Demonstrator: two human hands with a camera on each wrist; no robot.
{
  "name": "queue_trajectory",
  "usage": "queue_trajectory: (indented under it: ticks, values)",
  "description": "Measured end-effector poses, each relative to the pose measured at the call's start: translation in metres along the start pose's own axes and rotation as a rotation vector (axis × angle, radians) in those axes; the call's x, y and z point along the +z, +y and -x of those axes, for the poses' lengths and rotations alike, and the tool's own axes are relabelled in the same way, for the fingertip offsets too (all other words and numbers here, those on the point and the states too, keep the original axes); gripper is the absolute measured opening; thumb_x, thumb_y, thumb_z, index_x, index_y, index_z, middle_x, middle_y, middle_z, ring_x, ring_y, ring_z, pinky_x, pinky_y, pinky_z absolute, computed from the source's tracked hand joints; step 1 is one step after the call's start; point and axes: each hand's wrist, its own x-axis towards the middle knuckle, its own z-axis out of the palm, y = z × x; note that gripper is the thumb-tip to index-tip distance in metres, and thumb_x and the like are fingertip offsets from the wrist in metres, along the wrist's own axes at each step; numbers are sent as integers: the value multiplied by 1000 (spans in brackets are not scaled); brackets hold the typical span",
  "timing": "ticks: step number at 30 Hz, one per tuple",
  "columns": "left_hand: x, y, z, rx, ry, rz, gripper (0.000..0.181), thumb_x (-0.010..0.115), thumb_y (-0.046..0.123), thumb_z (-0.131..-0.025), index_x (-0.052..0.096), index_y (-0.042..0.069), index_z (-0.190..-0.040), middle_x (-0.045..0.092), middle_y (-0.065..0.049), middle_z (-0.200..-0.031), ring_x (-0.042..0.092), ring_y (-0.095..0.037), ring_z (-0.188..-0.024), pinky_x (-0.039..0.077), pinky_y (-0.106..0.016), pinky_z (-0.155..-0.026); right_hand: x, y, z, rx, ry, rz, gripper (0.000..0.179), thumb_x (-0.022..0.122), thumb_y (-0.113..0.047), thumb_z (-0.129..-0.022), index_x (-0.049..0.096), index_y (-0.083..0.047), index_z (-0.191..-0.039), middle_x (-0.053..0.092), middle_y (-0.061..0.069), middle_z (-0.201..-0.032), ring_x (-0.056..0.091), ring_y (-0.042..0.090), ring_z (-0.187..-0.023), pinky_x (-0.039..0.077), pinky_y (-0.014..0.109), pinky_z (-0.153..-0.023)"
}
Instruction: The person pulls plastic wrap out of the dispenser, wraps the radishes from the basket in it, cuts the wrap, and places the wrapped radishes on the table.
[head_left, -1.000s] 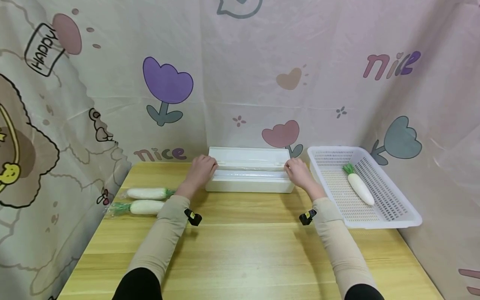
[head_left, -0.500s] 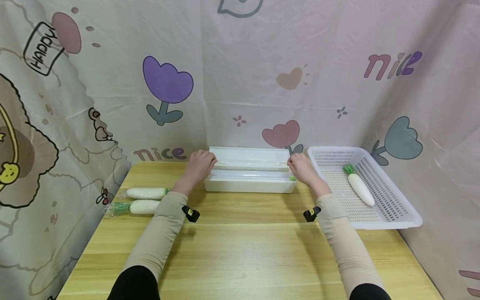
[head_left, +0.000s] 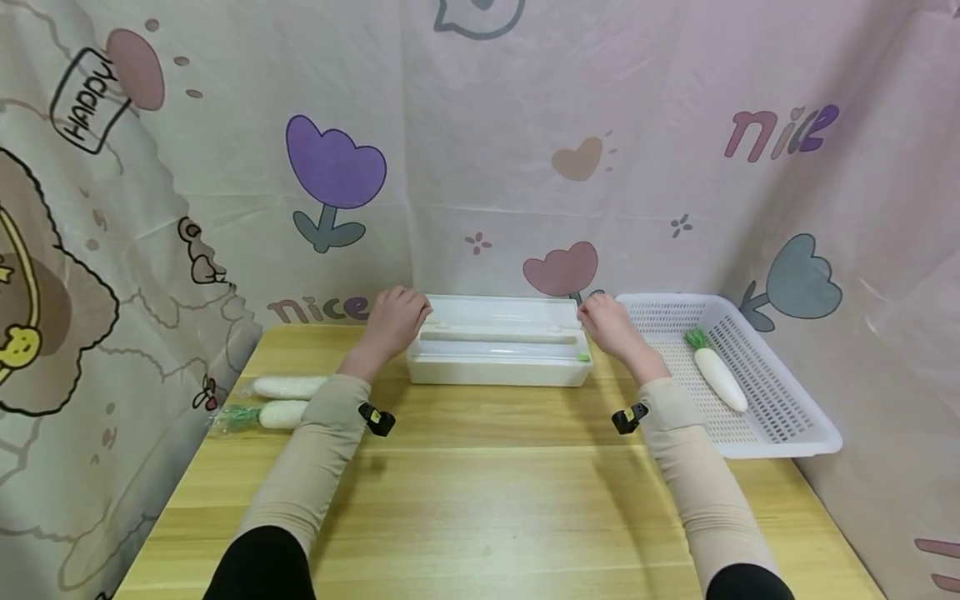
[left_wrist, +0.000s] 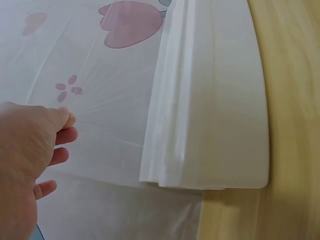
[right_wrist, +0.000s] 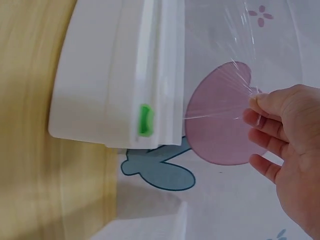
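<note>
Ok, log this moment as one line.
left fingers: pinch clear film | right fingers: pinch same film | white box: on table | one radish: in basket

A pale, creased printed backdrop hangs around three sides; whether cloth or thin plastic is hard to say. At twelve o'clock it bears a grey speech bubble, at ten a purple tulip with a tilted HAPPY sign farther out, at two the lettering "nice", at three a blue-grey tulip. Towards six o'clock spreads a light wood-grain worktop, faintly shiny under soft light.
</note>
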Motion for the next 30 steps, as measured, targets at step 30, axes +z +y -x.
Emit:
queue_trajectory:
  ticks: [30]
  values:
    - [-52, 1, -21, 92, 249, -49, 20, 53, 21, -100, 64, 4, -101, 70, -12, -103, 62, -32, -103, 46, -50, -95, -58, -14, -16, -48, 114, 72, 18, 48, -11, -101, 60, 2, -102, 62, 20, -103, 52, 41, -106, 40, 61, -94]
